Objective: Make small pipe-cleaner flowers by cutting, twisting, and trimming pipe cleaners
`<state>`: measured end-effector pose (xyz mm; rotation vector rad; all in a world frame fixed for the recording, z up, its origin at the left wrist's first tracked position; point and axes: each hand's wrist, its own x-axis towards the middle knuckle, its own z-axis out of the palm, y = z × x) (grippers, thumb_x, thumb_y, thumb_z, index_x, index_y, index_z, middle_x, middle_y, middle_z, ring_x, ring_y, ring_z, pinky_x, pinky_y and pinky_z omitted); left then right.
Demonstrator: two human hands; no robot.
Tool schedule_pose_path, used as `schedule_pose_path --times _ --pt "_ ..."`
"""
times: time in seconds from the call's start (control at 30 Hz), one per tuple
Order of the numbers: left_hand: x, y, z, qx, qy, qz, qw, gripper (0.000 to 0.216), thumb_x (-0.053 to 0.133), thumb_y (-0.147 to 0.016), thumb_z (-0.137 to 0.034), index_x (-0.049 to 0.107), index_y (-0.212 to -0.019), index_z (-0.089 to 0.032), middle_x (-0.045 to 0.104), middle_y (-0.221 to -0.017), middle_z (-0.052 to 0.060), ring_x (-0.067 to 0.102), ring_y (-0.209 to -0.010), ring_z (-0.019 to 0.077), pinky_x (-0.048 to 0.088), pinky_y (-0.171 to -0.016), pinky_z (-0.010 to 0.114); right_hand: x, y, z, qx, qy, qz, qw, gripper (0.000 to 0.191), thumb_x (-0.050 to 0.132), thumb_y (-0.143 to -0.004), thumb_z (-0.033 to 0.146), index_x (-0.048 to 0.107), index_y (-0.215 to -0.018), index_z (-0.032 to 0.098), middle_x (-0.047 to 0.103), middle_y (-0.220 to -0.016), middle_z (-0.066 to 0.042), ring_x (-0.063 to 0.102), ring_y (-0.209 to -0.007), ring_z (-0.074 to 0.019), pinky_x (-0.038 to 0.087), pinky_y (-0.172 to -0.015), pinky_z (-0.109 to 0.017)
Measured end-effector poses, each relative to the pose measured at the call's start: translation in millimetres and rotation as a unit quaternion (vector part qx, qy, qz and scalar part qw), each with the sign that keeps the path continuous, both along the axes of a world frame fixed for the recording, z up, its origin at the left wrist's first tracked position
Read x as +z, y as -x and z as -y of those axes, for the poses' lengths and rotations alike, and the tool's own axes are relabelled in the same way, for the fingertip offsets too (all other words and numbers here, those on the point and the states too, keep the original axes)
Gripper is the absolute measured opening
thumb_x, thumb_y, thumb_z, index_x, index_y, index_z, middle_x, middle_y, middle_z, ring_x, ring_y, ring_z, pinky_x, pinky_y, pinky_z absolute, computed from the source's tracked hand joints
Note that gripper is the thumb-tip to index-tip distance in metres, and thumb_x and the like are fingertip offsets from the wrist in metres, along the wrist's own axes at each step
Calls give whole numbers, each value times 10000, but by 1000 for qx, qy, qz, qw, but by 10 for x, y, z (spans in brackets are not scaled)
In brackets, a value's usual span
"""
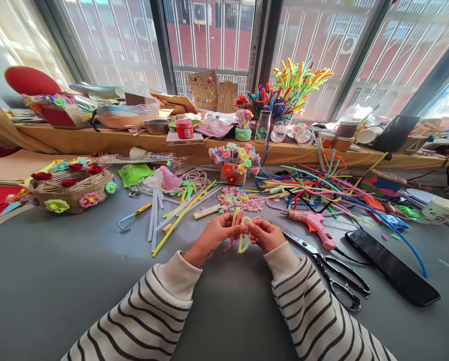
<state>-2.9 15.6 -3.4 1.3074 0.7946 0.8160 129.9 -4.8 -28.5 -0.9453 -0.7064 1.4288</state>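
Both my hands meet at the middle of the grey table, in striped sleeves. My left hand (pixel 213 236) and my right hand (pixel 266 234) are closed, pinching a looped bundle of yellow and pink pipe cleaners (pixel 241 231) between them. The loops stick up above my fingers and hang down below them. Black-handled scissors (pixel 331 273) lie just right of my right wrist. A pink glue gun (pixel 314 225) rests beyond them.
A black phone (pixel 392 266) lies at the right. Loose pipe cleaners (pixel 314 188) spread across the far right. A woven basket with flowers (pixel 71 189) stands far left, a small flower basket (pixel 234 168) at the centre back. Sticks and yellow stems (pixel 171 215) lie left of my hands.
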Motion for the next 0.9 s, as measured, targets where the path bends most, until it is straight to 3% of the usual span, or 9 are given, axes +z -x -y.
schedule_pose_path --times 0.17,0.4,0.77,0.9 --pt "-15 -2 4 -38 2 -1 999 217 587 -603 -236 502 -772 -128 504 -619 -12 437 -495 53 320 -449 166 -9 15 -4 17 8 -23 1000 188 697 -439 230 575 -543 131 562 -401 44 482 -331 -24 419 -352 -100" --pt "-57 7 -12 -50 2 -22 999 307 590 -602 -251 469 -859 -133 534 -648 9 484 -537 76 348 -468 176 7 6 -11 57 25 -38 997 245 700 -432 244 590 -615 124 549 -395 52 451 -295 -9 389 -304 -75" --pt "-67 6 -2 -51 -11 -57 997 435 616 -555 -315 466 -918 -128 566 -635 22 496 -487 89 344 -416 184 -42 -46 -28 0 14 -64 998 213 693 -448 265 571 -589 161 537 -464 49 493 -376 -39 442 -356 -121" --pt "-56 3 -1 -65 -1 -49 997 436 603 -572 -316 460 -934 -120 577 -666 37 515 -528 99 347 -447 190 -41 -49 -41 23 21 -123 992 168 692 -449 236 584 -560 173 619 -650 12 465 -365 -13 428 -338 -95"
